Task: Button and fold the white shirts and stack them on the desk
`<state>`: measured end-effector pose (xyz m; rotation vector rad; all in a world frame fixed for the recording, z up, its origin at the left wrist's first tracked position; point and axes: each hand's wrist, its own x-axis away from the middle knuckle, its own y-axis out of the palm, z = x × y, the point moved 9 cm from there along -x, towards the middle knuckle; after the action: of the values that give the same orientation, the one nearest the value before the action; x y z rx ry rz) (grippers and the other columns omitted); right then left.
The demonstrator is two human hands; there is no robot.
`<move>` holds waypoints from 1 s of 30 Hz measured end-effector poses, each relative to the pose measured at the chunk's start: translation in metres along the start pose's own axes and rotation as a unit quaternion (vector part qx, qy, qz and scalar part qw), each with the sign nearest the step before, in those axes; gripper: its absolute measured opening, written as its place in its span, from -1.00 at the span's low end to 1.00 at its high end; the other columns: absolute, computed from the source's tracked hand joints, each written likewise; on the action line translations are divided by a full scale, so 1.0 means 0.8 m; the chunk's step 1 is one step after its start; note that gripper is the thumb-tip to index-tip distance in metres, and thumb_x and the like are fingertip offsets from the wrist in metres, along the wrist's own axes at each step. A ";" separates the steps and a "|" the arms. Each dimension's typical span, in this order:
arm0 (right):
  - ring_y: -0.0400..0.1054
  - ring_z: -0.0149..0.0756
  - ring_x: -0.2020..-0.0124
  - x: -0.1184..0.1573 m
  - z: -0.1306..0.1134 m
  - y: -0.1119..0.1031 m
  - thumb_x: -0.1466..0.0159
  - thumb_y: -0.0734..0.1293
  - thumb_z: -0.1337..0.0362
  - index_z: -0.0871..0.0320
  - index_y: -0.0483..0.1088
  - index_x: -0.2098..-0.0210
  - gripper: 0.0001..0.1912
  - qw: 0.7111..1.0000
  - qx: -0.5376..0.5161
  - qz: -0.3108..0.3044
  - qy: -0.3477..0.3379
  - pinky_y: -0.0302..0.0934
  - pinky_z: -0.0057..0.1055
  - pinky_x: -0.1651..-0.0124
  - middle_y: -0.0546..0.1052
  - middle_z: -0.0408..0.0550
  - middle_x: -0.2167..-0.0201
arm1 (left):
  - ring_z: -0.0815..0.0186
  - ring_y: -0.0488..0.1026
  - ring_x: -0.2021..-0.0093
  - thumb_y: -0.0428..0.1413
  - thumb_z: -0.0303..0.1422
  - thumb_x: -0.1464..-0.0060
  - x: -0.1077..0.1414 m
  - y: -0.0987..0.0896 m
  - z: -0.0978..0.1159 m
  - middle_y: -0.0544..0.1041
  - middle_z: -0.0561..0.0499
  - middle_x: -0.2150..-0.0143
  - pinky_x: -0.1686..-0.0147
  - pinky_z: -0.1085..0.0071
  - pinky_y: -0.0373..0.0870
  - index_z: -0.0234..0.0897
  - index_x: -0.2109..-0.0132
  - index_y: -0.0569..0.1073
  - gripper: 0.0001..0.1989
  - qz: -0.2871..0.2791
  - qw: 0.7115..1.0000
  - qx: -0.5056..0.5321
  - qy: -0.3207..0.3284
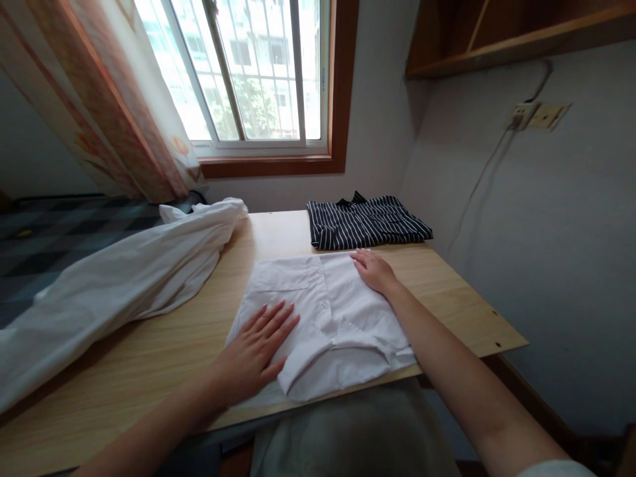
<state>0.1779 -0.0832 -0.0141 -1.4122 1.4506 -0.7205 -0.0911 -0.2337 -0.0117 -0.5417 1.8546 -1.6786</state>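
A white button shirt [342, 305], folded into a rough rectangle, lies on the wooden table with its collar toward me. My left hand [261, 344] rests flat on the left part of the shirt, fingers spread. At the shirt's far right edge, my right hand [373, 270] lies palm down with its fingers stretched out on the cloth. Neither hand grips anything. Just beyond the right hand is a folded black shirt with white stripes [368, 222].
Another white garment [134, 265] stretches loosely along the left of the wooden table [199, 331]. A checked bed [44, 245] is behind it at left. Ahead are a window [258, 79] and a curtain [119, 99]. A power socket [536, 116] sits on the right wall below a shelf [521, 50].
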 end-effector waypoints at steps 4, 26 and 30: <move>0.10 -0.26 -0.37 0.000 -0.003 0.006 -0.44 0.09 0.26 0.15 0.36 -0.25 -0.53 0.999 0.036 -0.010 0.001 -0.12 -0.26 -0.42 0.29 0.02 -0.34 | 0.19 0.07 -0.44 -0.19 -0.14 -0.38 0.000 -0.003 -0.007 0.12 0.04 -0.46 -0.41 0.15 0.01 -0.07 -0.45 0.04 -0.44 0.029 0.999 0.000 -0.021; 0.44 -0.21 0.11 -0.002 -0.074 -0.010 -0.39 0.23 0.06 0.15 0.55 0.18 -0.65 0.995 0.002 -0.102 -0.022 0.19 -0.42 0.14 0.60 0.04 0.08 | -0.09 0.30 -0.28 -0.09 -0.06 -0.20 -0.022 -0.046 -0.237 0.41 -0.38 -0.24 -0.23 0.04 0.25 -0.47 -0.20 0.36 -0.37 0.030 0.938 -0.022 -0.346; 0.46 -0.23 0.17 -0.011 -0.095 0.006 -0.37 0.26 0.07 0.16 0.55 0.16 -0.67 0.990 -0.042 -0.131 -0.020 0.19 -0.46 0.20 0.62 0.01 0.13 | -0.03 0.51 -0.03 0.00 0.04 -0.09 -0.026 -0.024 -0.260 0.56 -0.30 -0.03 0.00 0.23 0.42 -0.39 -0.07 0.48 -0.37 -0.057 0.917 0.037 -0.392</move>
<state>0.1062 -0.0895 0.0117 -1.6933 1.2908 -0.7956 -0.2128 -0.0660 0.0195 -1.1117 1.1794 -1.2993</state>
